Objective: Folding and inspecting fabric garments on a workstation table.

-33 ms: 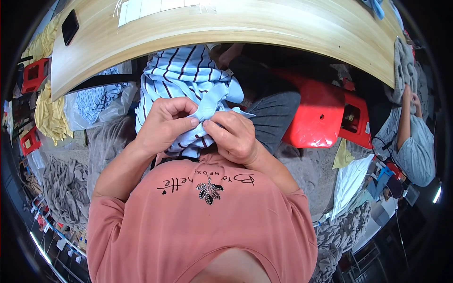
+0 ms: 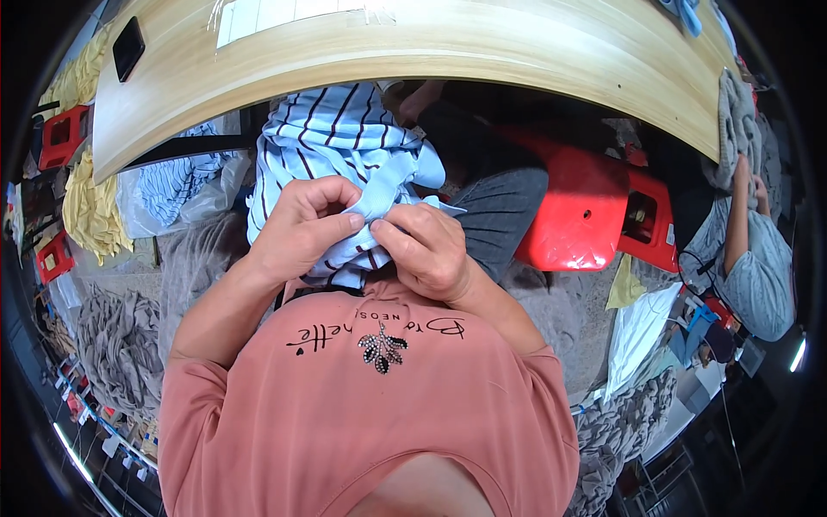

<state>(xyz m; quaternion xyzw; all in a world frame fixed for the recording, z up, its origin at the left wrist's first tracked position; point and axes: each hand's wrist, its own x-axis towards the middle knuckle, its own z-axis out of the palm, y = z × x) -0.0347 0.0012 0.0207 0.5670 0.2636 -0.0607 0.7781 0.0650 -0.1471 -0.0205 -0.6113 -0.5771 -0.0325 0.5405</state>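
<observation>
The light-blue striped garment (image 2: 332, 151), a soft knit with dark thin stripes, lies bunched on the person's lap below the table edge, its long axis running from 6 up toward 12 o'clock. Both hands meet at its lower folded edge: the left hand (image 2: 301, 228) pinches the ribbed fold from 9 o'clock, the right hand (image 2: 426, 250) grasps it from 3, fingertips nearly touching, perhaps at a seam. At 12 curves the pale wooden table (image 2: 517, 43); at 3, a glossy red plastic stool (image 2: 581, 211).

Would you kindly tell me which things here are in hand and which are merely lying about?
In hand: left hand and right hand pinching the light blue striped garment.

Lying about: wooden table, black phone, red stool, yellow cloth, grey fabric pile.
</observation>
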